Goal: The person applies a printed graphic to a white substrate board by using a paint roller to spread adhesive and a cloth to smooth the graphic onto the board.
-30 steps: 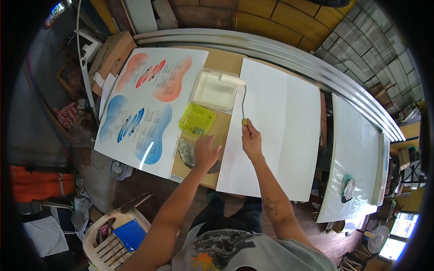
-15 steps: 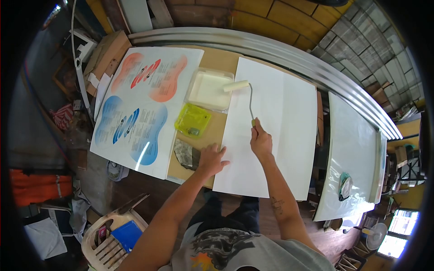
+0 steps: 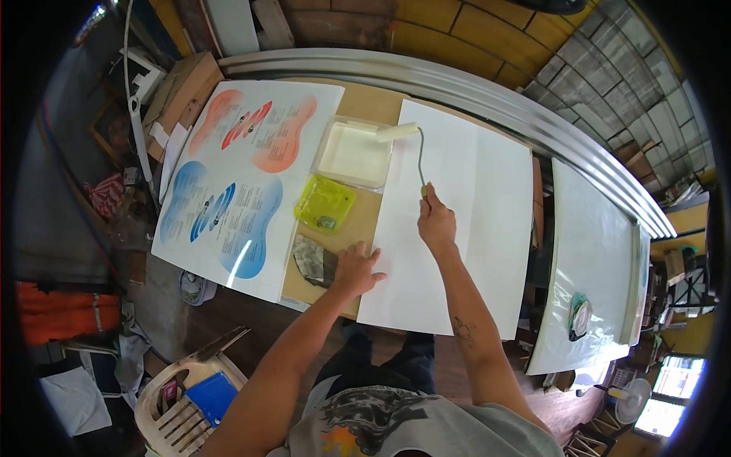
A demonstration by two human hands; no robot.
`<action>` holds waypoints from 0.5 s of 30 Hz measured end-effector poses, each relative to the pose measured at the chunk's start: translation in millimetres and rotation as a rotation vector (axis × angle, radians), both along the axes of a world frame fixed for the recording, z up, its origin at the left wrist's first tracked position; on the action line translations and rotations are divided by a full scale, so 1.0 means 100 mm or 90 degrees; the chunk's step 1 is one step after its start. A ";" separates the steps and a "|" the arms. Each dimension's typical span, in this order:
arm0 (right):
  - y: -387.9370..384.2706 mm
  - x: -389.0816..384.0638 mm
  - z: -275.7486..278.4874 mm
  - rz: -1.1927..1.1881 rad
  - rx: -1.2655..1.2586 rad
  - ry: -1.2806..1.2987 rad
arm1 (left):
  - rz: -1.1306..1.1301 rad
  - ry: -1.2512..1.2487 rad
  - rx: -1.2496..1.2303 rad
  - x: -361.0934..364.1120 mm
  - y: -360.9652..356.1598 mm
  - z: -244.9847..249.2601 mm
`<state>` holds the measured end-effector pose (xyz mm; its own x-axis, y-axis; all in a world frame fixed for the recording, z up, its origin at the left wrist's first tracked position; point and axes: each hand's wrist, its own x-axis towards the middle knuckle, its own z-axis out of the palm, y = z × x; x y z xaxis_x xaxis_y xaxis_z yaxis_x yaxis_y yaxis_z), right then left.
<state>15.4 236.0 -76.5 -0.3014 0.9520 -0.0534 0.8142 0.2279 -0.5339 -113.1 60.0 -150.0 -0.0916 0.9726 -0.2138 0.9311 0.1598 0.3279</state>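
Note:
My right hand (image 3: 437, 221) is closed round the handle of a paint roller (image 3: 397, 132), whose thin metal rod runs up to a pale sleeve. That sleeve overlaps the right edge of a shallow tray (image 3: 387, 164) of whitish liquid and the left edge of a large white sheet (image 3: 457, 228). With fingers spread, my left hand (image 3: 359, 268) lies flat at the sheet's lower left edge. Beside it is a camouflage-patterned cloth piece (image 3: 312, 259). A yellow-green plastic container (image 3: 325, 202) sits just below the tray.
A printed board (image 3: 228, 183) with red and blue shapes lies on the left of the brown table (image 3: 369, 99). Metal channels (image 3: 457, 78) run along the back. A second white panel (image 3: 590, 259) stands to the right. A plastic chair (image 3: 171, 411) is at lower left.
My right hand has moved slightly up and away from me, carrying the roller further along the sheet's left edge. My left hand has stayed in place.

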 end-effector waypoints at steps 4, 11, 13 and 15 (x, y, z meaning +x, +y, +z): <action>-0.12 0.02 -0.17 0.006 0.001 0.011 | 0.008 -0.016 -0.014 -0.01 0.00 -0.01; -0.42 0.30 -0.13 0.021 0.003 0.080 | -0.007 -0.018 -0.024 -0.01 0.01 0.00; -0.38 0.17 -0.11 0.026 0.009 0.117 | -0.005 -0.014 -0.019 -0.01 0.01 0.02; -0.32 0.04 -0.15 0.041 0.017 0.101 | -0.001 -0.018 -0.023 -0.01 0.01 0.04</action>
